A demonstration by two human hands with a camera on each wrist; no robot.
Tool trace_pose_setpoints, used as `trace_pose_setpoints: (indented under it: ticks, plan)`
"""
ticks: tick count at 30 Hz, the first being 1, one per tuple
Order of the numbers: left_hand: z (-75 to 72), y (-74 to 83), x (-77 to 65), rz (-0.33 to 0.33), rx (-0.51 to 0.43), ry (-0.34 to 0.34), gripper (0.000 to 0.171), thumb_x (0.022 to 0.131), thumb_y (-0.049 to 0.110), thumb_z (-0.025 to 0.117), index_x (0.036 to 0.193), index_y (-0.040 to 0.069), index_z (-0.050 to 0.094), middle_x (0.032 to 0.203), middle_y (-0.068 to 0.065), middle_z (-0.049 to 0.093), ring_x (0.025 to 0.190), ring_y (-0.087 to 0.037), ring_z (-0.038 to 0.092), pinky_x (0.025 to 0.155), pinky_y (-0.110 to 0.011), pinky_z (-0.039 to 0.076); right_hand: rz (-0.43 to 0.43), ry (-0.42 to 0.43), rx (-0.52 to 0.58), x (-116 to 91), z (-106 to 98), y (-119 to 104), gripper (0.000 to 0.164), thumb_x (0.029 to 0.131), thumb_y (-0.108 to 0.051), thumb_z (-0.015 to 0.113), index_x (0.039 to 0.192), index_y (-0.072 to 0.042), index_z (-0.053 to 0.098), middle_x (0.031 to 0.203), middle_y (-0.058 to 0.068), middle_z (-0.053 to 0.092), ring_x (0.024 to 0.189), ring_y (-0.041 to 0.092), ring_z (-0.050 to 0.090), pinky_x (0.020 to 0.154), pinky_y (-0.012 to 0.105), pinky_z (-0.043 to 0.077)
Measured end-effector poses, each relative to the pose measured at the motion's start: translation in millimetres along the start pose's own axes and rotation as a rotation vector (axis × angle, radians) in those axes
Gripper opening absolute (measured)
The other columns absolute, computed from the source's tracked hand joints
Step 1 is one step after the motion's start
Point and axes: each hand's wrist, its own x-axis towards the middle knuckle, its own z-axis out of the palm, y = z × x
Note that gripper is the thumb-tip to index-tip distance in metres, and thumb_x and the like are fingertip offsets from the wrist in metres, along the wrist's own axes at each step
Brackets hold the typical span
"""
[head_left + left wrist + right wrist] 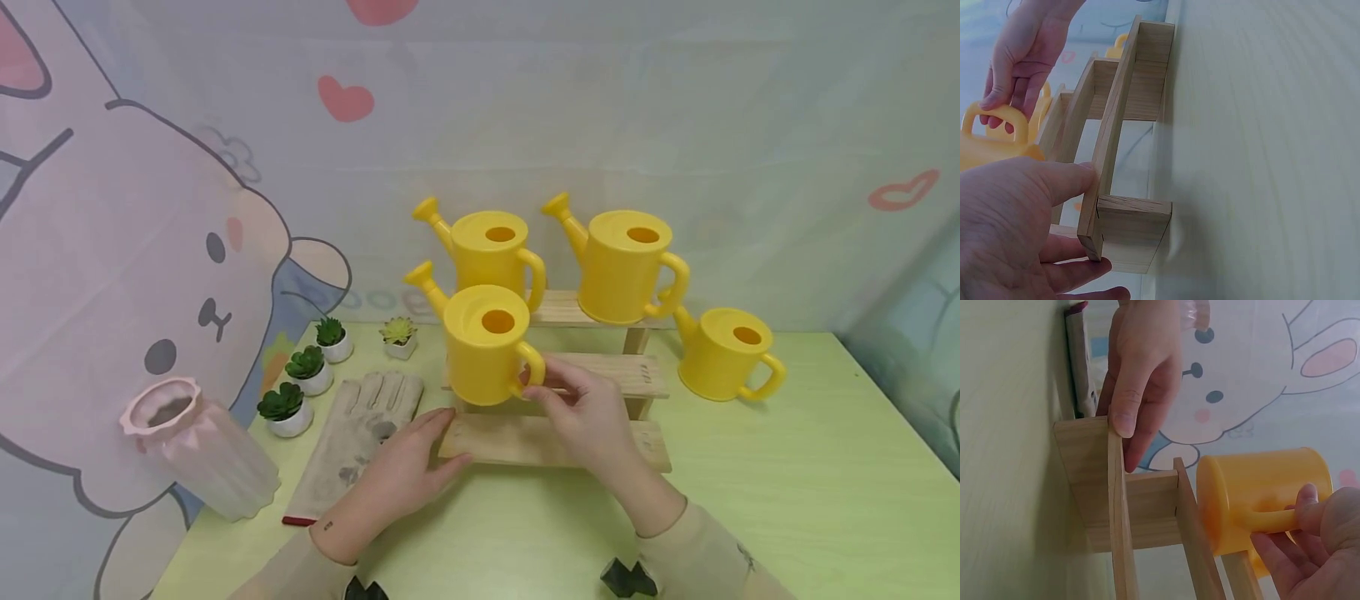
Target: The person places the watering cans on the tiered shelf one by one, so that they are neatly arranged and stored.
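Note:
A three-step wooden stand stands on the table. My left hand holds the left end of its lowest board, the thumb on one face and fingers around the board's end. By its handle, my right hand grips a yellow watering can with thumb and fingertips. This can is upright at the left end of the middle step, its spout pointing left, its base close over the board in the right wrist view. Two more yellow watering cans, a left one and a right one, occupy the top step.
Another yellow watering can stands on the table right of the stand. To the left lie a work glove and a tilted pink-white vase. Several small potted succulents line the back left. A printed cloth hangs behind.

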Motion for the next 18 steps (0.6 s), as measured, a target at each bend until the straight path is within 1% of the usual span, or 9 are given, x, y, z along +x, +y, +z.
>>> trace_pose_setpoints:
  ticks: [9, 18]
  plan:
    - [-0.7, 0.5, -0.1, -0.008, 0.005, -0.011, 0.074, 0.093, 0.051, 0.071, 0.15, 0.008, 0.051, 0.153, -0.013, 0.054, 0.141, -0.031, 0.053, 0.116, -0.05, 0.046, -0.003, -0.009, -0.014, 0.7, 1.5, 3.8, 0.038, 0.085, -0.02, 0.083, 0.122, -0.012, 0.075, 0.113, 0.006, 0.079, 0.098, 0.019, 0.078, 0.079, 0.021, 0.063]
    - [-0.5, 0.9, 0.0, -0.012, 0.004, -0.005, 0.074, 0.094, 0.05, 0.071, 0.15, 0.007, 0.051, 0.153, -0.013, 0.054, 0.141, -0.032, 0.053, 0.116, -0.051, 0.046, 0.002, -0.018, -0.012, 0.9, 3.0, 5.4, 0.037, 0.086, -0.021, 0.082, 0.122, -0.013, 0.075, 0.112, 0.008, 0.079, 0.098, 0.02, 0.077, 0.08, 0.023, 0.063]
